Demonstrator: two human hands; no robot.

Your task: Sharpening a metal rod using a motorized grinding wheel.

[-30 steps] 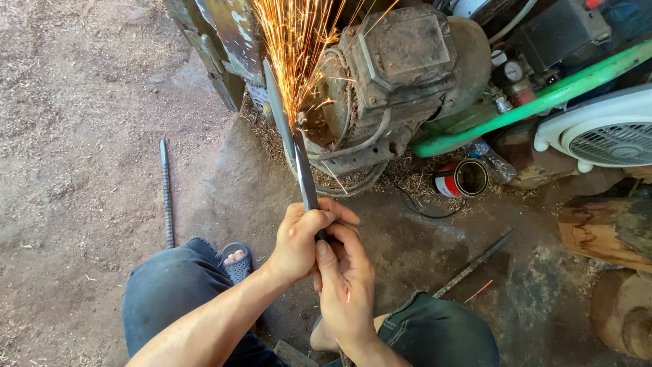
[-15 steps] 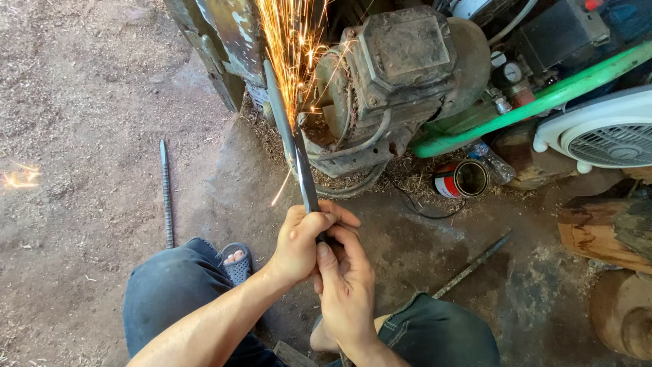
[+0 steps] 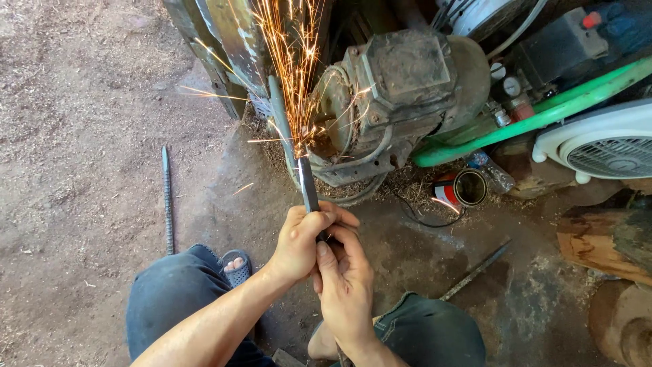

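Both of my hands grip a dark metal bar (image 3: pixel 308 185) low in the middle of the head view. My left hand (image 3: pixel 299 241) wraps the bar from the left and my right hand (image 3: pixel 345 280) clasps it just below. The bar's far tip presses against the wheel of a grimy grey motor-driven grinder (image 3: pixel 397 95). Orange sparks (image 3: pixel 288 61) spray upward from the contact point. My knees in dark trousers show at the bottom, with one sandalled foot (image 3: pixel 236 266) between them.
A ribbed steel rod (image 3: pixel 167 197) lies on the dirt floor at the left. Another thin rod (image 3: pixel 475 270) lies right of my hands. A red open tin (image 3: pixel 462 189), a green pipe (image 3: pixel 536 117), a white fan (image 3: pixel 604 143) and wood pieces (image 3: pixel 598 245) crowd the right.
My hands and the bar stay almost still against the grinder. The spark spray keeps shifting in shape, and a stray spark seen far left half a second ago is gone.
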